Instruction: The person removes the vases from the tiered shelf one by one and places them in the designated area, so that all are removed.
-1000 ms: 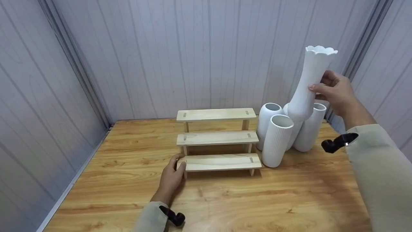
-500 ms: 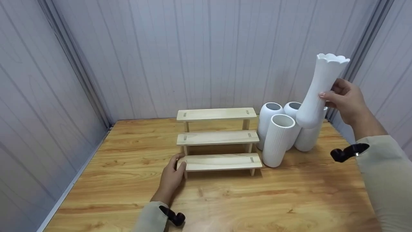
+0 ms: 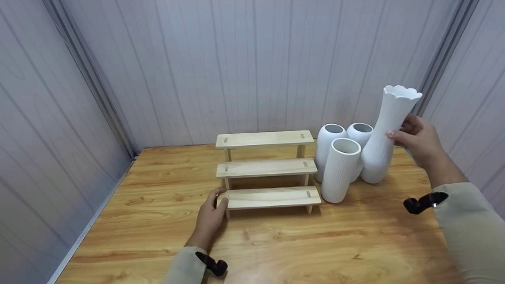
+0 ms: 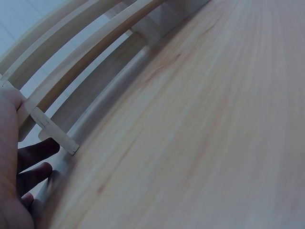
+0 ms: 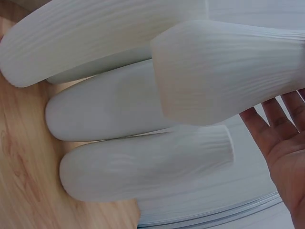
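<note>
My right hand (image 3: 424, 142) holds a tall white vase (image 3: 388, 126) with a scalloped rim by its narrow neck, slightly tilted. Its base hangs above the table in the right wrist view, before other white vases, one of them a slim vase (image 5: 143, 164). Left of it stand a ribbed cylindrical vase (image 3: 337, 175) and two round-shouldered vases, one at the back left (image 3: 325, 148) and one behind the ribbed one (image 3: 360, 137). My left hand (image 3: 210, 216) grips the left end of the lowest shelf of a three-tier wooden stand (image 3: 272, 198), thumb on top, other fingers near its leg (image 4: 56, 133).
The wood-grain table (image 3: 276, 252) runs back to a pale panelled wall (image 3: 236, 71). A side wall (image 3: 43, 150) rises close along the left edge. The vases stand close together, right beside the stand's right end.
The scalloped vase in my right hand moved right, then down, uncovering the rear round-shouldered vase and covering the slim one. My left hand stays on the stand.
</note>
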Action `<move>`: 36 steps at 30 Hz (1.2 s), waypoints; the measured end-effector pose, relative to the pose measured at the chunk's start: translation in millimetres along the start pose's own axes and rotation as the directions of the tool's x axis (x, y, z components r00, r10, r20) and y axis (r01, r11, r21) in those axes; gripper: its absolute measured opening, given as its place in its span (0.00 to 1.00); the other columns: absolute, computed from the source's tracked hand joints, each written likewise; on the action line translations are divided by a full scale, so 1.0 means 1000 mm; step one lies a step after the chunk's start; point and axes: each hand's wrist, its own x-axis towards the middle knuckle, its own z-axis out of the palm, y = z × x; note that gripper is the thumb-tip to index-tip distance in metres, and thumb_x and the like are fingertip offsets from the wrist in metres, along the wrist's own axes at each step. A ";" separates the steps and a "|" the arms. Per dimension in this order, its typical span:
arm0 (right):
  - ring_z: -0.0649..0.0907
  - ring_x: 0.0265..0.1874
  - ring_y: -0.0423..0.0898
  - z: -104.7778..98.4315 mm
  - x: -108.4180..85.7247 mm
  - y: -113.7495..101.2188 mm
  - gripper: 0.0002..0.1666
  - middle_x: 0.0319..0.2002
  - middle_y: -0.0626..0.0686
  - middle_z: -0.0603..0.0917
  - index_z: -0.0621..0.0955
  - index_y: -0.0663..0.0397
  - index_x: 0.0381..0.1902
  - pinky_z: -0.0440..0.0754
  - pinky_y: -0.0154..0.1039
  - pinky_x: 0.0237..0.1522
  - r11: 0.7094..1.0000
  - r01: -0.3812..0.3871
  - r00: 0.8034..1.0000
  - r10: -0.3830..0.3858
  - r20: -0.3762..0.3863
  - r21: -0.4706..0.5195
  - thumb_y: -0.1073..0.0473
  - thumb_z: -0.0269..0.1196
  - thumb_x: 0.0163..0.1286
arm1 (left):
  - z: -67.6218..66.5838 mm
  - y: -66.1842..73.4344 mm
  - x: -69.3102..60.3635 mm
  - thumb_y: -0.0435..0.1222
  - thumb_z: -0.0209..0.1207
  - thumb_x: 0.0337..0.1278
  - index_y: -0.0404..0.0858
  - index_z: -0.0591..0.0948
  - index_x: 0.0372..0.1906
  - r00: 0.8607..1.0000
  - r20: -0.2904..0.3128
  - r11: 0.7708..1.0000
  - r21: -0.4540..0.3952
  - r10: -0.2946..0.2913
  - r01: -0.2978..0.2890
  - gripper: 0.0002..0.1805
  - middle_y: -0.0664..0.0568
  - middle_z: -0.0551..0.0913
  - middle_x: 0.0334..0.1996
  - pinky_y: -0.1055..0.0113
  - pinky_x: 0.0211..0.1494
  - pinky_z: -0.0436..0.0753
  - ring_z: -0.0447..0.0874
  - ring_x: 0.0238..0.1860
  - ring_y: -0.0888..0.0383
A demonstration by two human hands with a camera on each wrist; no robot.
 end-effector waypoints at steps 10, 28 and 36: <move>0.83 0.48 0.34 0.005 -0.009 0.028 0.29 0.49 0.37 0.84 0.73 0.48 0.66 0.84 0.28 0.43 0.999 0.025 0.998 -0.024 0.052 -0.027 0.65 0.67 0.69 | 0.000 0.000 0.000 0.45 0.54 0.75 0.49 0.77 0.65 1.000 0.025 1.000 -0.025 -0.002 0.003 0.19 0.48 0.84 0.22 0.54 0.62 0.72 0.85 0.39 0.50; 0.82 0.48 0.33 0.013 -0.024 0.067 0.24 0.48 0.35 0.83 0.73 0.39 0.58 0.83 0.28 0.44 1.000 -0.013 0.999 0.014 0.046 -0.012 0.66 0.65 0.70 | -0.001 0.000 0.000 0.45 0.54 0.75 0.46 0.76 0.65 1.000 0.030 0.998 -0.056 -0.009 0.010 0.20 0.50 0.79 0.14 0.52 0.71 0.67 0.76 0.62 0.52; 0.81 0.50 0.34 0.019 -0.030 0.082 0.28 0.50 0.36 0.82 0.73 0.41 0.63 0.82 0.29 0.45 0.999 -0.008 0.998 0.006 0.062 0.034 0.67 0.65 0.69 | -0.002 0.000 0.000 0.46 0.56 0.74 0.47 0.77 0.64 1.000 0.020 0.999 -0.032 0.004 -0.003 0.19 0.43 0.86 0.31 0.54 0.64 0.75 0.80 0.59 0.49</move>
